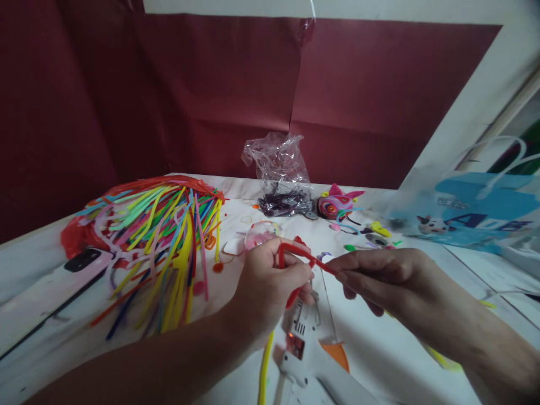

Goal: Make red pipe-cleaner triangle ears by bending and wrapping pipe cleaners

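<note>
A fuzzy red pipe cleaner [301, 252], bent into angles, spans the gap between my hands. My left hand [270, 275] is closed around its bent part, fingers and thumb pressed together. With thumb and fingers, my right hand [375, 275] pinches the other end on the right. More red fuzzy material shows below and behind my left fingers; how it joins up is hidden. Under my hands lies a white glue gun [310, 360] with a small orange-red light glowing on its body. Beside it runs a yellow pipe cleaner [264, 368].
Many coloured pipe cleaners [169, 225] spill from a red bag at left, near a phone [80, 261]. Behind stand a clear plastic bag [280, 169] with dark contents and a colourful pipe-cleaner animal head [336, 203]. A blue-and-white bag [476, 208] is at right.
</note>
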Demonstrator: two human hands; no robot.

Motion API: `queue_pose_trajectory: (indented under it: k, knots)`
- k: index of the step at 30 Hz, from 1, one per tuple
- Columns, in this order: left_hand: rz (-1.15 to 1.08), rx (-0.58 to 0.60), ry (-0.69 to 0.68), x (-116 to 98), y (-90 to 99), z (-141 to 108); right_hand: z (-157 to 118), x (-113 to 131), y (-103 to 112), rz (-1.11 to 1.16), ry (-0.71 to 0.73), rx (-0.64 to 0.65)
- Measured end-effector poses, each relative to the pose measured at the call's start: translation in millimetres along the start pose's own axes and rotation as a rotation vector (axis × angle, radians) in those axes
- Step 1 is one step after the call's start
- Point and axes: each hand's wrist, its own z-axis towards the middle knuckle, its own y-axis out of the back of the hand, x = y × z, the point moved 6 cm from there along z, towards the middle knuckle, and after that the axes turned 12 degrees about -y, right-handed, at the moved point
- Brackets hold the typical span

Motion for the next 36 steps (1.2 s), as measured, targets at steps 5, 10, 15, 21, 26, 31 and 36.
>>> queue_pose_trajectory:
  k: [5, 10, 15, 21, 26, 31, 36]
  knots:
    - [0.017, -0.004, 0.008, 2.0, 1.3, 0.3, 0.0, 1.0, -1.0, -0.029, 0.027, -0.011]
    - [0.031, -0.035, 0.003, 0.2, 2.4, -0.4, -2.2, 1.4, -1.5, -0.039, 0.024, -0.002]
    - [0.051, -0.031, 0.008, 0.1, 2.5, 0.8, -2.7, 3.8, -2.4, -0.062, 0.019, 0.001]
    - [0.077, -0.022, -0.009, 1.2, 3.1, 1.5, -2.1, 6.6, -1.9, -0.081, 0.033, -0.019]
    - [0.099, -0.022, -0.009, 1.2, 3.5, 0.5, -2.9, 6.2, -2.7, -0.105, 0.041, -0.026]
    - [0.111, -0.021, -0.003, 1.3, 4.2, 0.8, -4.8, 8.8, -1.6, -0.137, 0.059, -0.045]
    - [0.138, -0.017, -0.009, 0.5, 4.7, 2.2, -4.9, 9.9, -2.3, -0.199, 0.074, -0.07]
